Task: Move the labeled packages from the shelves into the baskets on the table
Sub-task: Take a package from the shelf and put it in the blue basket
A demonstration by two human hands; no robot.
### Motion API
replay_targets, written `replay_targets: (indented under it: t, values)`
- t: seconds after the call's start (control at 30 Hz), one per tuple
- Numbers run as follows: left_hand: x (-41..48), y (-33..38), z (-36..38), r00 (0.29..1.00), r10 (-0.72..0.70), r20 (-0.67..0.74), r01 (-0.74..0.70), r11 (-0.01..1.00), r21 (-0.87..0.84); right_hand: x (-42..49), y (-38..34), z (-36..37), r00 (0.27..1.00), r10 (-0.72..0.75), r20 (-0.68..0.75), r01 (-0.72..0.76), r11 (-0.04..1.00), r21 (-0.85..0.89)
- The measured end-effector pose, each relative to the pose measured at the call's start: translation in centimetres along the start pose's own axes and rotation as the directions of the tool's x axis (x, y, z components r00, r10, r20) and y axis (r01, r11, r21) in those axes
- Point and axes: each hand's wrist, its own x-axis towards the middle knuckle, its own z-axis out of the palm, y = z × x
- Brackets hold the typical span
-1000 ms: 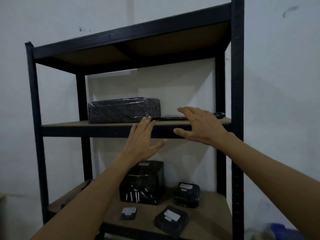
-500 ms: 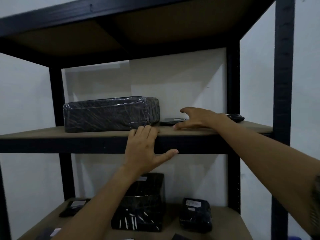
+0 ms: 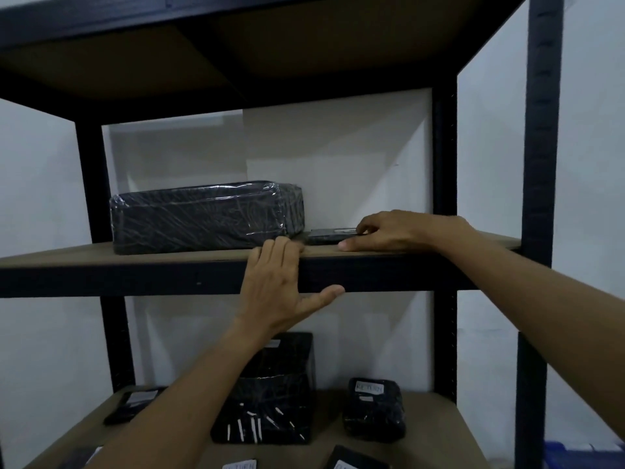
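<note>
Two hands: right hand (image 3: 402, 233) grips thin package (image 3: 325, 236), left hand (image 3: 277, 286) rests straight-fingered on shelf (image 3: 135, 262)

The middle shelf (image 3: 135, 257) carries a large wrapped package (image 3: 203, 216) beside a thin flat package (image 3: 329, 235); the lower shelf (image 3: 429, 434) carries several black packages (image 3: 373, 412).
</note>
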Motion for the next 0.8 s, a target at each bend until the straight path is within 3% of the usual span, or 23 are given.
replay_targets:
  t: [0.2, 0.37, 0.47, 0.57, 0.67, 0.8]
  values:
    - [0.5, -0.9, -1.0, 0.996, -0.012, 0.087, 0.009, 0.999, 0.035, -4.5, 0.4, 0.9, 0.962, -0.137, -0.235, 0.101, 0.982, -0.159]
    - [0.6, -1.4, -1.2, 0.991, 0.004, 0.136, -0.013, 0.998, 0.065, -6.3, 1.7, 3.0, 0.862, -0.271, -0.428, 0.139, 0.939, -0.315]
    - [0.4, -1.5, -1.0, 0.989, 0.023, 0.146, -0.035, 0.996, 0.084, -6.9, 1.8, 4.1, 0.769, -0.37, -0.521, 0.155, 0.899, -0.409]
    - [0.2, -1.3, -1.1, 0.988, 0.016, 0.154, -0.031, 0.995, 0.093, -7.4, 2.1, 5.3, 0.606, -0.47, -0.642, 0.161, 0.863, -0.479]
    - [0.3, -0.9, -1.5, 0.987, 0.011, 0.158, -0.024, 0.996, 0.082, -7.8, 2.8, 7.1, 0.536, -0.543, -0.646, 0.099, 0.801, -0.591]
    - [0.4, -0.7, -2.1, 0.976, 0.003, 0.218, -0.024, 0.995, 0.096, -8.7, 3.2, 8.5, 0.543, -0.528, -0.653, 0.066, 0.802, -0.593]
